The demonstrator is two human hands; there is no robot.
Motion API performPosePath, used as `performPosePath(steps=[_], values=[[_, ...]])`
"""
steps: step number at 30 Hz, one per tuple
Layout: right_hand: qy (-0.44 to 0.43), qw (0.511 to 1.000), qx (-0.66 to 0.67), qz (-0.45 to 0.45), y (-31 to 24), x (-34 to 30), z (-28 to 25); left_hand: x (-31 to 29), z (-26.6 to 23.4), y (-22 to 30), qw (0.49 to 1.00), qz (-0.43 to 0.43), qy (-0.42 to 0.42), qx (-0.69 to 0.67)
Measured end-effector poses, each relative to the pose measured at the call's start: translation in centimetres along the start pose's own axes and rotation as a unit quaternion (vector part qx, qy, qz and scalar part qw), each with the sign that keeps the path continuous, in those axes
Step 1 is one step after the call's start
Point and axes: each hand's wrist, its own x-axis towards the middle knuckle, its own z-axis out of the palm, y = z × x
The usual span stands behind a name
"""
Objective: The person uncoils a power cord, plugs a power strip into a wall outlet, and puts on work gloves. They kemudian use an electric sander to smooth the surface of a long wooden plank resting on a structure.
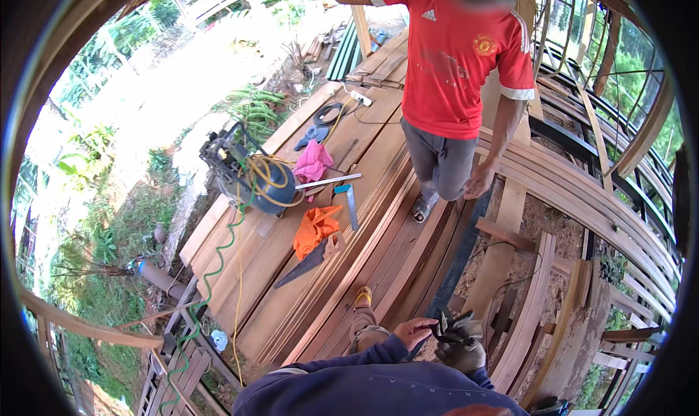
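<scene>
At the lower middle, my bare left hand (413, 332) is closed, its fingertips pinching the edge of a dark work glove (453, 326). My right hand (464, 355), in a greyish glove, is right beside it and seems to grip the same bunched dark glove; its fingers are partly hidden. Both hands are in front of my body, above the planks. On the stacked boards (240, 277) to the left lie an orange cloth (314, 230), a handsaw (301, 264) and a square (352, 208) with a teal handle.
A person in a red shirt (459, 73) stands ahead on the planks. An air compressor (273, 186) with yellow hose, a pink cloth (313, 161) and a power strip (360, 97) sit farther left. A green coiled hose (207, 281) hangs nearby. Open gaps between beams (524, 307) lie right.
</scene>
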Motion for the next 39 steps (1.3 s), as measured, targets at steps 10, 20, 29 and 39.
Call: performPosePath(steps=[10,20,29,39], values=[[0.066,0.984,-0.147,-0.078,-6.8,-12.1,2.8,-5.7,7.6,2.9,0.985,-0.012,0.078,0.152],[-0.001,0.955,-0.289,-0.066,-6.0,-12.1,2.5,-9.5,8.0,4.5,0.987,0.092,0.123,0.04],[-0.07,0.985,-0.137,-0.084,-7.6,-17.6,4.1,-7.7,11.2,13.3,0.803,0.163,-0.189,-0.541],[-0.036,0.93,-0.281,-0.234,-7.5,-23.6,3.2,-7.0,15.4,8.8,0.853,-0.043,-0.115,-0.507]])
